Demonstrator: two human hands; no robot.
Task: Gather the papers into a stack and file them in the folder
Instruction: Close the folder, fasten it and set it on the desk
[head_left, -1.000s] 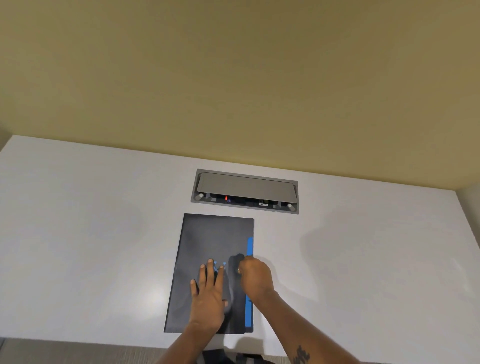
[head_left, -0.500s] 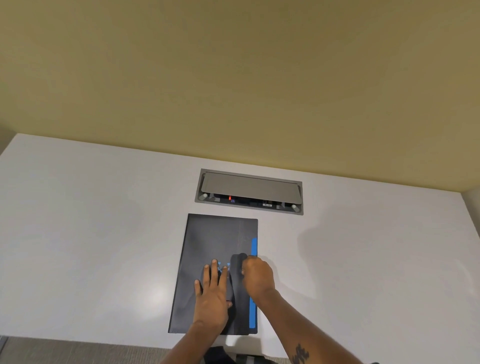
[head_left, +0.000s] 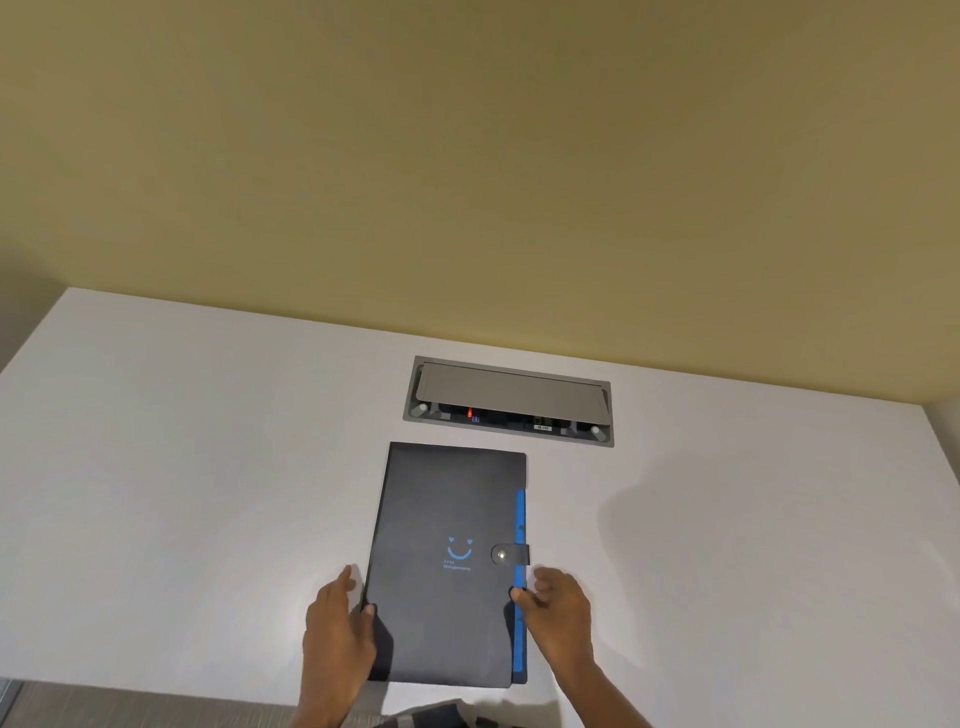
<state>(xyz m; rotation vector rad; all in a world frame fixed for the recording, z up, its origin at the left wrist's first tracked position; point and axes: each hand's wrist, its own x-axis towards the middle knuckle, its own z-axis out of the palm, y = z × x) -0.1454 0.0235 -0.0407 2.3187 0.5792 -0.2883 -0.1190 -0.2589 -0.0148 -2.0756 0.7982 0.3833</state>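
Your left hand (head_left: 337, 631) has its thumb tip on the folder's (head_left: 447, 525) left edge, fingers loosely spread and gripping nothing. Your right hand (head_left: 561, 613) is the same deal, thumb touching the blue strip (head_left: 519, 525) on the right edge, fingers open. The folder's dark, closed, its snap tab (head_left: 509, 554) fastened, a blue smiley on the cover, lying flat by the table's (head_left: 182, 467) near edge, just in front of the grey cable box (head_left: 511, 400).

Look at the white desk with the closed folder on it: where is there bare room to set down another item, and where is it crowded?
Bare patches: the wide stretches of the table left and right of the folder. Crowded: the narrow strip between the folder's far edge and the cable box, and the near edge, where the left hand and right hand flank the folder.
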